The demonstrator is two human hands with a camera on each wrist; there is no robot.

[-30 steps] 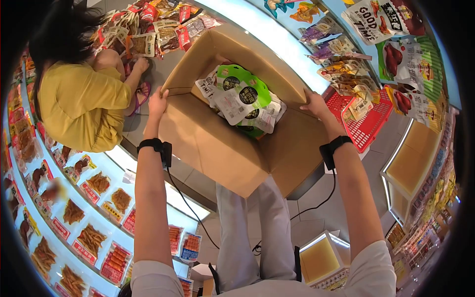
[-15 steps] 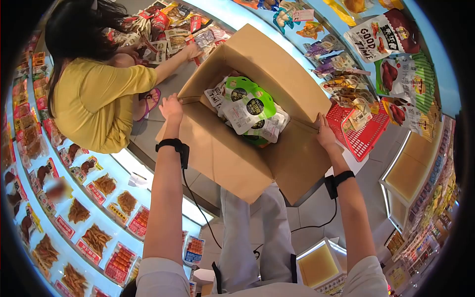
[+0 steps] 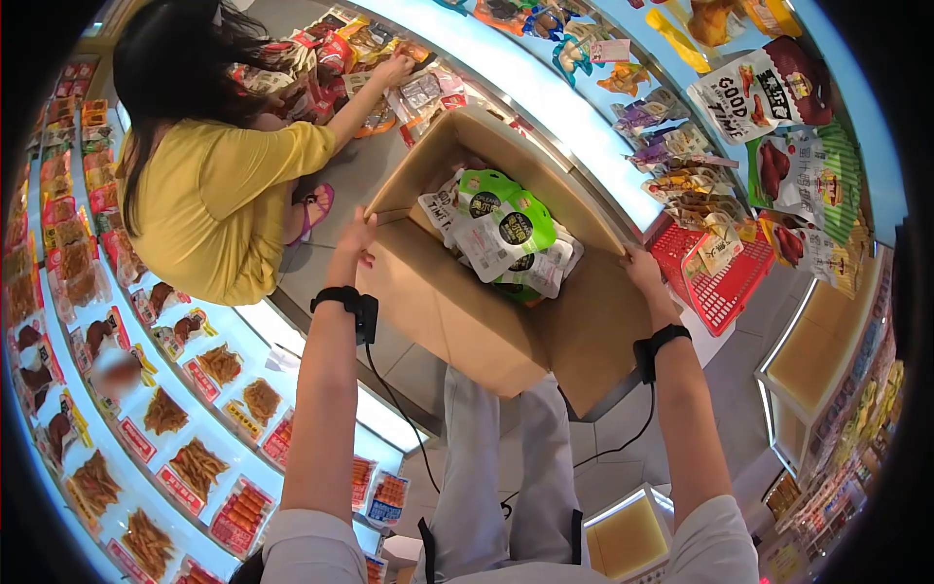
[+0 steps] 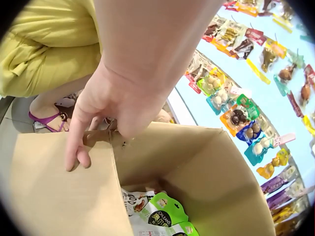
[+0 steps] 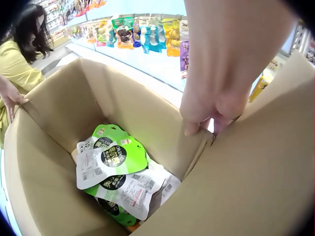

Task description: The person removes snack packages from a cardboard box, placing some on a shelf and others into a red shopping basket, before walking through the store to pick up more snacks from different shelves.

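The left hand (image 3: 357,238) grips one rim corner of the cardboard box (image 3: 438,302), the right hand (image 3: 642,270) pinches the diagonally opposite one, the box's long axis running between them. Inside the box, green-and-white packets (image 3: 511,234) lie roughly midway; labels read "ORLEANS" and, on a white packet (image 3: 438,207), "GOOD TIME".

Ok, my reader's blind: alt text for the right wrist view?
Open brown cardboard box holding green-and-white plastic pouches, its rim held by the right hand. Beyond: colourful packets, a dark-haired person in yellow.
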